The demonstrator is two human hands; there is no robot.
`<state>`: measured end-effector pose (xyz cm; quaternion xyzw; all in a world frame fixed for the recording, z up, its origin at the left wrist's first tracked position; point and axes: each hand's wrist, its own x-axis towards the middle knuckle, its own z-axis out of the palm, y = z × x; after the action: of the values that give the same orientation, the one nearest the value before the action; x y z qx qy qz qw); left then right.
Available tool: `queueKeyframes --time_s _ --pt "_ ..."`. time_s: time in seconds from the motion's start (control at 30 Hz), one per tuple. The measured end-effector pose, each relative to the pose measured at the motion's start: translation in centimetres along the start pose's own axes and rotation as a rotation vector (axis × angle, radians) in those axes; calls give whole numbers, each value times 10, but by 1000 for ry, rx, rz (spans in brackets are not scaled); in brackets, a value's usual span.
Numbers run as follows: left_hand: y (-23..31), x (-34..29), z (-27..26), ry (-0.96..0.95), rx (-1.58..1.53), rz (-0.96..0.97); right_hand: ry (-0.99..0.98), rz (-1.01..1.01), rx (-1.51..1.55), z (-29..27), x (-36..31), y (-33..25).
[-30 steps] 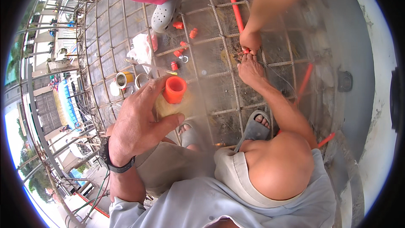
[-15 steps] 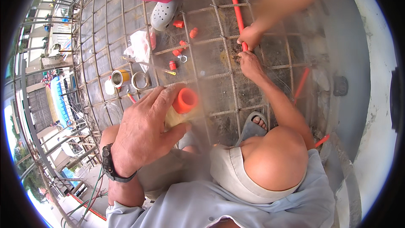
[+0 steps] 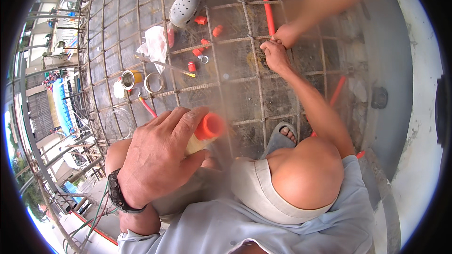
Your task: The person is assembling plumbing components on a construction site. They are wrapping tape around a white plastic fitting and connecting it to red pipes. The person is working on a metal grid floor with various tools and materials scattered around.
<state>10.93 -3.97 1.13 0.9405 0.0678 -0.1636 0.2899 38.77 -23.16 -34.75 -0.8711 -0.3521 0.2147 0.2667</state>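
My left hand [image 3: 162, 153], with a black watch on the wrist, is wrapped round a short orange pipe fitting [image 3: 209, 126]. Its round open mouth points away from the palm. A pale yellow part shows below the orange, and I cannot tell what it is. My right hand [image 3: 277, 59] is closed at the near end of a long orange pipe [image 3: 266, 7]. Its fingertips meet a co-worker's hand [image 3: 287, 35], which comes from the upper right to the same end. The fingers hide the tip of the pipe.
A rebar grid [image 3: 249, 37] spans the dark deck. Loose orange fittings [image 3: 197, 51] and a metal nut [image 3: 205, 59] lie left of the pipe. Nearby are a tin can [image 3: 132, 80], a tape roll [image 3: 154, 83], a saw blade [image 3: 176, 69] and a plastic bag [image 3: 156, 42]. A wall edge rises at right.
My left hand has moved slightly down and right with the fitting, showing more of its side. My right hand has shifted up and left, and the pipe's end is now covered by fingers.
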Motion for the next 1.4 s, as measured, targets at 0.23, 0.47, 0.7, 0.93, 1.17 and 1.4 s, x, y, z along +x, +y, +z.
queueKeyframes --time_s 0.23,0.47,0.7,0.93,1.17,1.4 --pt "2 4 5 -103 60 80 -629 -74 -595 -9 15 -21" --pt "1 1 4 -118 68 42 -107 45 147 2 -10 13" --pt "3 1 3 -177 65 84 83 -232 -301 -10 -82 25" --pt "-2 10 15 -228 92 84 45 445 600 14 -115 -11" --pt "-3 19 15 -239 101 82 117 789 1366 2 -81 24" --pt "2 17 17 -270 120 65 108 801 1620 25 -59 19"
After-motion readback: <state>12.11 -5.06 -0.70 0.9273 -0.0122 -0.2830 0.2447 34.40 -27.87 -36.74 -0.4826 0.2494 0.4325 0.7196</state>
